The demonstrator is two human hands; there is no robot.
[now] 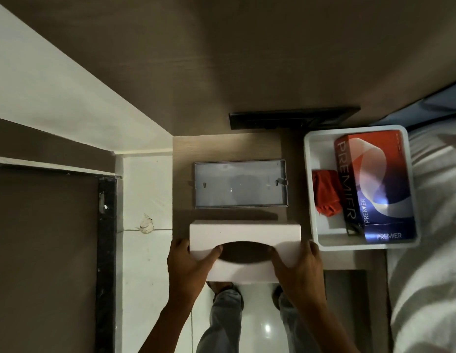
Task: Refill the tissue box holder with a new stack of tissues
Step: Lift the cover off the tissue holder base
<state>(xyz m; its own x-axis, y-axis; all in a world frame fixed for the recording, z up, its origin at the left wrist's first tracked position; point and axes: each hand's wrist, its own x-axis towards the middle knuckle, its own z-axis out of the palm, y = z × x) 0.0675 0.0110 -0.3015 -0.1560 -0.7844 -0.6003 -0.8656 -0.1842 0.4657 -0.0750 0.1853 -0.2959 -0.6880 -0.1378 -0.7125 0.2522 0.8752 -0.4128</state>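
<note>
A white tissue holder cover (244, 231) with a dark oval slot is held over the near edge of a small wooden table (183, 174). My left hand (188, 263) grips its left end and my right hand (298, 266) grips its right end, thumbs at the slot's corners. Just beyond it lies the holder's grey metal base plate (240, 184), flat on the table with nothing in it. A red and blue PREMIER tissue box (372, 184) stands in a white tray (316, 189) at the right.
An orange cloth (326, 192) lies in the tray beside the tissue box. A dark flat object (285, 119) sits behind the table against the brown wall. A bed with white sheets (430, 250) is at the right. A white tiled floor and my legs are below.
</note>
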